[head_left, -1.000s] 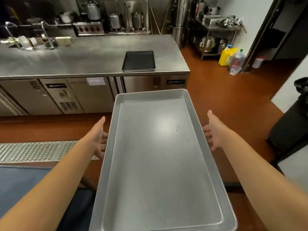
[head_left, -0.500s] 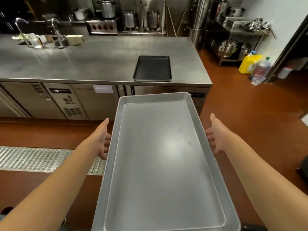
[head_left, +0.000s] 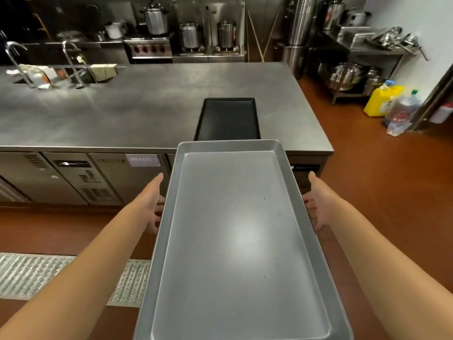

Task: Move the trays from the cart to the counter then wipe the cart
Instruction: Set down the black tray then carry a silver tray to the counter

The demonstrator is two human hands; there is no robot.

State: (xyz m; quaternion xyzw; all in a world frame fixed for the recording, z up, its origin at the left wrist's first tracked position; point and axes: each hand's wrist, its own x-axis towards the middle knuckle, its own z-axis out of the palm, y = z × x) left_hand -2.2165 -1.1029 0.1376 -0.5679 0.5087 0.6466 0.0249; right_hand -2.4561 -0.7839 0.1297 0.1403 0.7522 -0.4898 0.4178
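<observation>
You carried the silver tray (head_left: 240,241) level in front of you, your left hand (head_left: 153,204) gripping its long edge at 9 o'clock and your right hand (head_left: 316,204) gripping the edge at 3 o'clock. Its far end overlapped the table (head_left: 122,114) edge, where a black tray (head_left: 228,119) lay at 12 o'clock.

Red-brown floor (head_left: 367,192), with a perforated metal drain grate (head_left: 61,276) set into it left of the stainless worktop (head_left: 147,106). Behind the worktop: a stove (head_left: 149,49) carrying steel stockpots (head_left: 157,19), dark wall above. Right of the worktop, a wire shelf rack (head_left: 362,67) of pans against a white wall (head_left: 404,13); a yellow jug (head_left: 382,100) on the floor beside the rack.
</observation>
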